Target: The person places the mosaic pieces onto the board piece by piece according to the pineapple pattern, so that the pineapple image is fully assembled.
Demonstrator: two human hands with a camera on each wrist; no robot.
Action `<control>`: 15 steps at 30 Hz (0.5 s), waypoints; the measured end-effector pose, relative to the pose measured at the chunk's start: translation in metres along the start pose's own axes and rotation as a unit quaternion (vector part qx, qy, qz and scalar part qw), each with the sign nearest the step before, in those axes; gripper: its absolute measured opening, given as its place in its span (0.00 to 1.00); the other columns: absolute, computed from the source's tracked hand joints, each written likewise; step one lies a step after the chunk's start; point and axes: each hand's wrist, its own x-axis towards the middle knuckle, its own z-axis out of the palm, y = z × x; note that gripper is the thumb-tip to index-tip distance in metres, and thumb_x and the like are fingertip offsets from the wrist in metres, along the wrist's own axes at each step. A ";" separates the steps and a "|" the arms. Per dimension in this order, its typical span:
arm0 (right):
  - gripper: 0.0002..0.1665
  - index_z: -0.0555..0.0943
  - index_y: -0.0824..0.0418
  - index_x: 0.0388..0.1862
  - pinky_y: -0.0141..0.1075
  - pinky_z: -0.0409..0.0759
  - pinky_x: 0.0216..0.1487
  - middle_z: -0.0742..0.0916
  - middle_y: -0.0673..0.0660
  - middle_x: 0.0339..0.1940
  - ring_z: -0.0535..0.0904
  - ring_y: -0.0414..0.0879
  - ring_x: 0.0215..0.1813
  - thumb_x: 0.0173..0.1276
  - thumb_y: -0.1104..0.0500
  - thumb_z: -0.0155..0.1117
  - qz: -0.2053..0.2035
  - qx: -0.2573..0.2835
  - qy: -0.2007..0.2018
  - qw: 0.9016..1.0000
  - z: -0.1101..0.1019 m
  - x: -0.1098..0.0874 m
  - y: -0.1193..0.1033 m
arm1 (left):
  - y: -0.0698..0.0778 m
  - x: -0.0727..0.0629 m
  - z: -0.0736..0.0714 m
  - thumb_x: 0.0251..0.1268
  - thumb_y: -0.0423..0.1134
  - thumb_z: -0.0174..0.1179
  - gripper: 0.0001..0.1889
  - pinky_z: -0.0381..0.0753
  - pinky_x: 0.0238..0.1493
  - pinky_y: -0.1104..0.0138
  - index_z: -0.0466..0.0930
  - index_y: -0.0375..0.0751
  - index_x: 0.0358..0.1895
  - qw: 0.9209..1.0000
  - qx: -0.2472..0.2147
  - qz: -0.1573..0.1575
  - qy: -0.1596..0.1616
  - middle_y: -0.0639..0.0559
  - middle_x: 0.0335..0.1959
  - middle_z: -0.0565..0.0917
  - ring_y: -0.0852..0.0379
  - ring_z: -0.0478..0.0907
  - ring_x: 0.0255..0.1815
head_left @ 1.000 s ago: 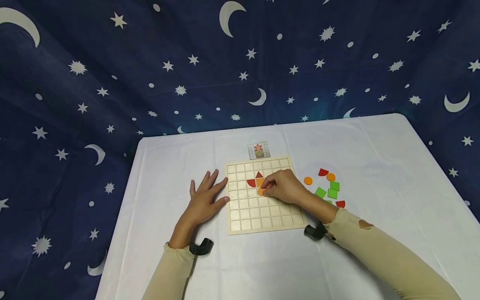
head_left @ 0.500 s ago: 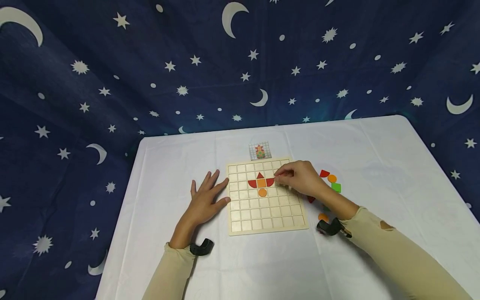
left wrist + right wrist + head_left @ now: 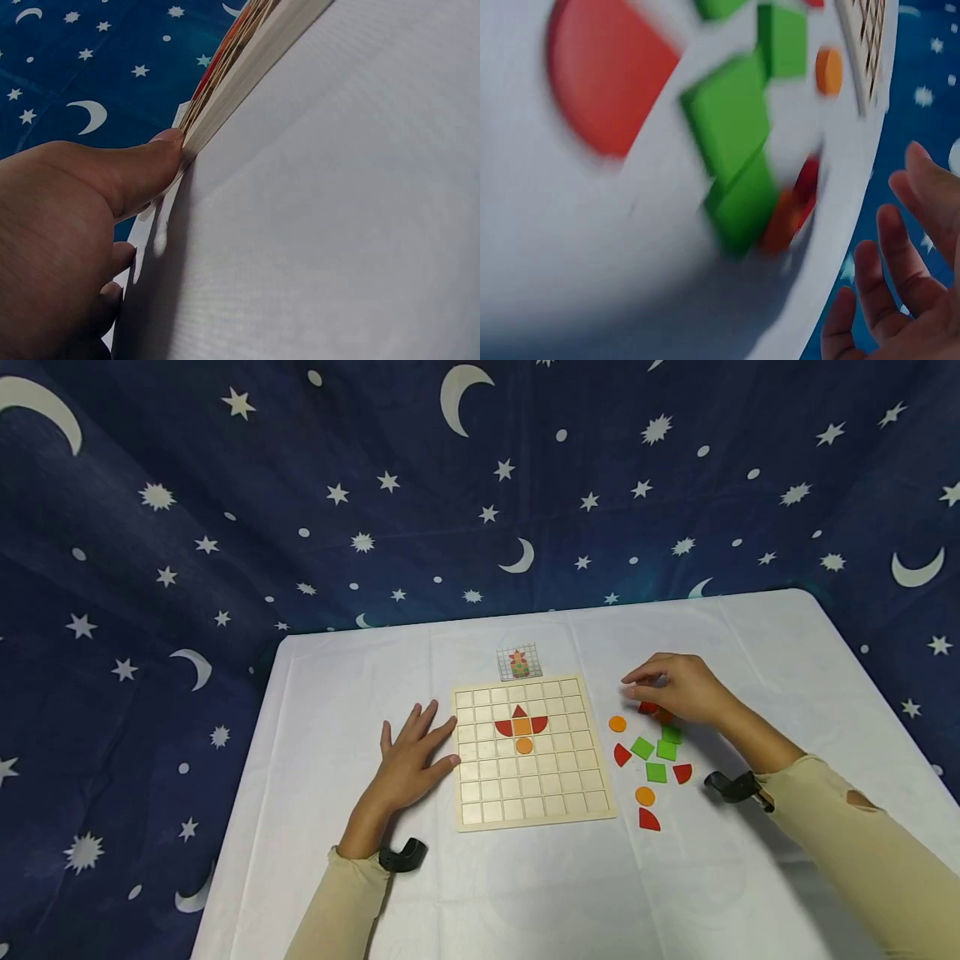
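Note:
A pale wooden grid board point(image 3: 487, 789) lies on the white table. On it a red triangle point(image 3: 519, 712) sits above an orange square point(image 3: 522, 727), with a red quarter circle point(image 3: 503, 728) to the left and another red quarter circle point(image 3: 538, 724) to the right. Below the square is an orange disc point(image 3: 524, 745). My left hand point(image 3: 405, 768) is spread flat beside the board, thumb and index fingertip at its left edge. Over the loose pieces hovers my right hand point(image 3: 686, 689), fingers loosely bent and holding nothing; it partly covers a red piece point(image 3: 647, 707) and an orange one.
Right of the board lie several green squares point(image 3: 656, 772), orange discs point(image 3: 617, 724) and red quarter circles point(image 3: 648, 819). A small printed pattern card point(image 3: 519, 662) lies just beyond the board's far edge. A dark starry cloth point(image 3: 420, 510) hangs behind the table.
My right hand has gone from the board's middle to above the loose pieces at the right. The right-hand red quarter circle has come into view beside the orange square. My left hand stays put.

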 end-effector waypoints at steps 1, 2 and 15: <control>0.14 0.91 0.57 0.48 0.39 0.77 0.43 0.89 0.54 0.40 0.78 0.48 0.42 0.65 0.55 0.76 0.003 -0.004 -0.005 1.000 -0.003 0.000 0.005 | 0.000 0.000 0.000 0.71 0.59 0.60 0.33 0.27 0.76 0.31 0.68 0.57 0.77 1.000 0.001 0.000 0.000 0.49 0.84 0.54 0.44 0.42 0.87; 0.15 0.91 0.57 0.49 0.40 0.77 0.44 0.89 0.54 0.41 0.78 0.49 0.42 0.64 0.56 0.77 0.007 -0.008 -0.013 1.000 -0.005 -0.001 0.010 | 0.000 0.000 0.000 0.71 0.59 0.60 0.33 0.27 0.76 0.31 0.68 0.57 0.77 1.000 0.001 0.000 0.000 0.49 0.84 0.54 0.43 0.41 0.87; 0.19 0.90 0.59 0.51 0.45 0.81 0.52 0.91 0.54 0.43 0.83 0.52 0.48 0.60 0.59 0.80 0.029 0.005 -0.076 0.997 -0.005 -0.004 0.043 | 0.001 0.000 0.000 0.72 0.59 0.60 0.33 0.26 0.76 0.32 0.68 0.57 0.77 1.000 -0.002 0.000 0.000 0.50 0.84 0.54 0.44 0.42 0.87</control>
